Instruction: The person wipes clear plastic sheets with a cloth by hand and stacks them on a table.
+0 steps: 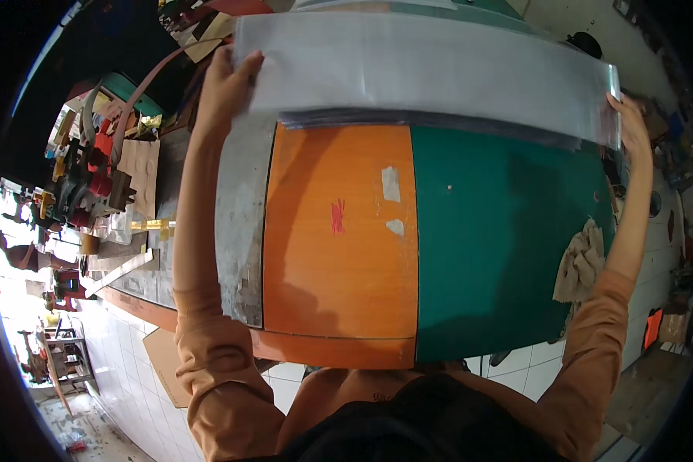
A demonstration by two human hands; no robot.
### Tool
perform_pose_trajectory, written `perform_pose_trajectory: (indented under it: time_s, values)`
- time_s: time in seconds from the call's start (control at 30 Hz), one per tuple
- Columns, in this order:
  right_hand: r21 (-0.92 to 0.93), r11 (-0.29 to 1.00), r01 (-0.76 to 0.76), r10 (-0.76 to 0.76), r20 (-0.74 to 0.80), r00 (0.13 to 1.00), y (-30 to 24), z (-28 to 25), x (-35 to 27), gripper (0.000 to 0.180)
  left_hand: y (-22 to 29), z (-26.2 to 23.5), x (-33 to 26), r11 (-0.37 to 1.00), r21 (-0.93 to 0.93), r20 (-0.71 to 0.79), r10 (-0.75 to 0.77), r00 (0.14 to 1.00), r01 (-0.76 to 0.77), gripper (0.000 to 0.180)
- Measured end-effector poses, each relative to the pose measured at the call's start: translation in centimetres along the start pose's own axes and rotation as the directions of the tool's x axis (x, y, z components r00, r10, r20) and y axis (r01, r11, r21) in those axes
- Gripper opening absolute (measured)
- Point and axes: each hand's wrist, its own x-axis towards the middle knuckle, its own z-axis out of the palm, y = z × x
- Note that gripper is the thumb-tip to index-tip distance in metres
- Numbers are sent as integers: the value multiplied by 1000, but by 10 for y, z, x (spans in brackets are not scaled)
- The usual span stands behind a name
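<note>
A long, clear plastic sheet stretches across the far side of the table between my two hands. My left hand is closed on its left end, thumb and fingers pinching the edge. At the far right, my right hand grips the other short end. Under the sheet's near edge shows a dark greyish strip, perhaps a stack of similar sheets; most of it is covered. The table top below has an orange panel at the middle and a green panel on the right.
A crumpled beige cloth lies at the table's right edge, close to my right forearm. On the left are a metal ruler, brown card and cluttered tools. A grey surface borders the orange panel. White floor tiles surround the table.
</note>
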Motion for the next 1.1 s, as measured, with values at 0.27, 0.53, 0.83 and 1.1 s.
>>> perform_pose_trajectory:
  time_s: [0.27,0.53,0.83,1.1]
  values:
    - [-397,918,19,-49,-65,997,62,24,68,29,-69,39,45,947,320,-47,7,999,8,52]
    - [-331,895,-301,322,11,947,55,33,53,78,-67,16,36,977,115,209,-200,957,179,59]
    - [-870,420,258,-378,91,921,4,120,120,60,-99,30,16,809,-544,-39,-291,956,224,56]
    - [-496,343,798,-495,626,602,-34,348,169,46,-130,37,17,910,-404,-262,-208,942,88,37]
